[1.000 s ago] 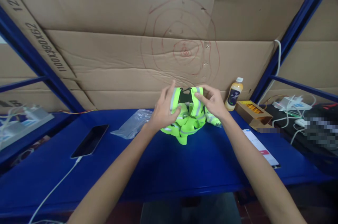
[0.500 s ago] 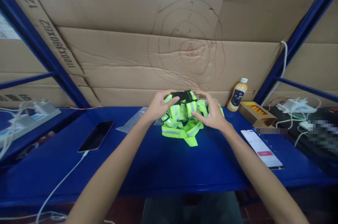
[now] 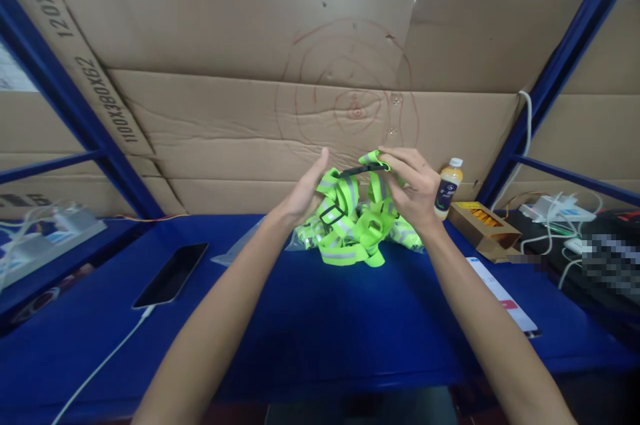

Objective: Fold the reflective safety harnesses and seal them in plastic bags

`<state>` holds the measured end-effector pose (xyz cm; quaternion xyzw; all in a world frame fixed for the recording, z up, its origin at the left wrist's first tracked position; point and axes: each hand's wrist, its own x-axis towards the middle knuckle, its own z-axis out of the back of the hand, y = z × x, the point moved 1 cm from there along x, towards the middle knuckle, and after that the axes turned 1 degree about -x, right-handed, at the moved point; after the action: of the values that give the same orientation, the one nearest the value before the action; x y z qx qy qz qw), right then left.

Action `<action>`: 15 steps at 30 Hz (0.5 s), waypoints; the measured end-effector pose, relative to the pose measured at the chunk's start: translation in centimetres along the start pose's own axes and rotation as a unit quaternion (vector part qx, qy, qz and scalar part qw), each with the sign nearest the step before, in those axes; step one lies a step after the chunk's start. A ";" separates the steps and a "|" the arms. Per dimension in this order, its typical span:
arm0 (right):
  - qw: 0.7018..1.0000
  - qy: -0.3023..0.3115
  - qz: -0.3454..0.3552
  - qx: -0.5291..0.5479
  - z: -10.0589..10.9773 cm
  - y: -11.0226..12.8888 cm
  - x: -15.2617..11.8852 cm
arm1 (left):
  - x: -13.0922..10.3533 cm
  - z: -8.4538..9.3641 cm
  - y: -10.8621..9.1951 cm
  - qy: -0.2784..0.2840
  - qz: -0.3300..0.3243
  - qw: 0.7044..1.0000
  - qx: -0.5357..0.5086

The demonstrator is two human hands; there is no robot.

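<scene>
A bundle of neon yellow-green straps (image 3: 345,253) with grey reflective stripes hangs and lies in loops over the blue table. My right hand (image 3: 413,185) pinches the upper right end of the straps, beside a black band (image 3: 363,170). On the left side of the bundle is my left hand (image 3: 309,193), its thumb raised and its other fingers behind the straps, closed on them. A black buckle (image 3: 332,213) shows on the front loops. Behind and under the bundle lie clear plastic bags (image 3: 240,246), with more yellow-green material (image 3: 406,234) at the right.
A dark phone (image 3: 171,275) with a white cable lies at the left, a lit phone (image 3: 503,297) at the right. Behind it stand a bottle (image 3: 449,190) and an open carton (image 3: 487,233). Power strips (image 3: 55,238) with cables sit at the far sides. Cardboard (image 3: 225,111) backs the table.
My right hand has risen and turned, now pinching the strap end. The black band is lifted and seen edge-on. My left hand's thumb has moved off the band and points up. The view has tilted upward.
</scene>
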<state>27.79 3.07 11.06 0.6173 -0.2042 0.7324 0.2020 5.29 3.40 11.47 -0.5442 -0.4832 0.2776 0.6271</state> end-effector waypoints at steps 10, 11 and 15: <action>0.977 0.187 -0.088 0.060 1.2 -0.5 3.1 | 0.5 1.8 -1.8 -0.030 -0.096 0.989 0.112; 0.976 0.182 -0.108 0.051 1.5 -0.6 3.1 | 0.4 2.1 -1.9 -0.026 -0.129 0.973 0.192; 0.955 0.243 -0.156 0.060 1.8 -1.1 2.8 | -0.3 2.4 -2.7 0.036 -0.219 0.875 0.431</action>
<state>29.46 3.13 14.16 0.4559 -0.0053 0.8306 0.3196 2.57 3.47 13.82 -0.1102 -0.4000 0.2941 0.8610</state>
